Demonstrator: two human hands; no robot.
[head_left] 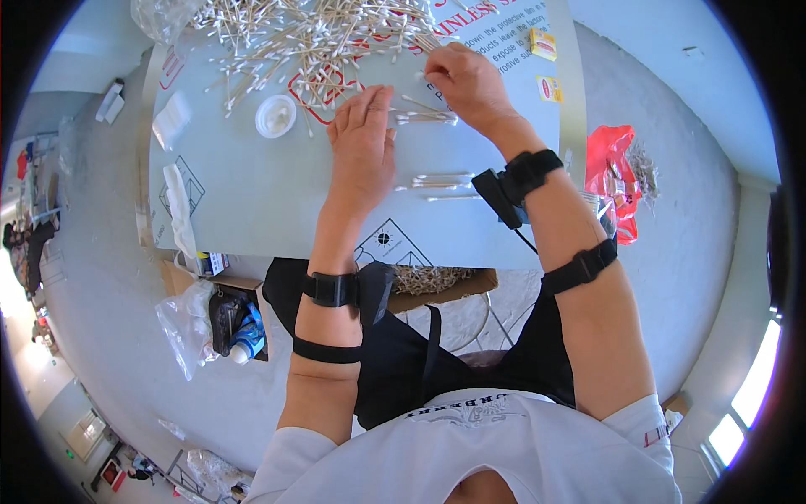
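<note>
A large loose heap of cotton swabs (294,42) with white tips and pale sticks covers the far part of the table. My left hand (363,151) lies at the near edge of this heap, fingers stretched forward and held close together. To its right, my right hand (470,84) is closed, its fingers curled in beside some swabs at the heap's right end. Whatever its fingertips hold is hidden. Between and below the hands lies a small row of swabs (426,118). Nearer to me is another small group of swabs (441,181), lying roughly parallel.
A round white lid or dish (275,116) sits left of my left hand. White strips (179,210) lie along the table's left side. Two small yellow packets (543,44) rest at the far right. A red bag (611,168) stands beyond the right edge; a box of swabs (432,284) is below the near edge.
</note>
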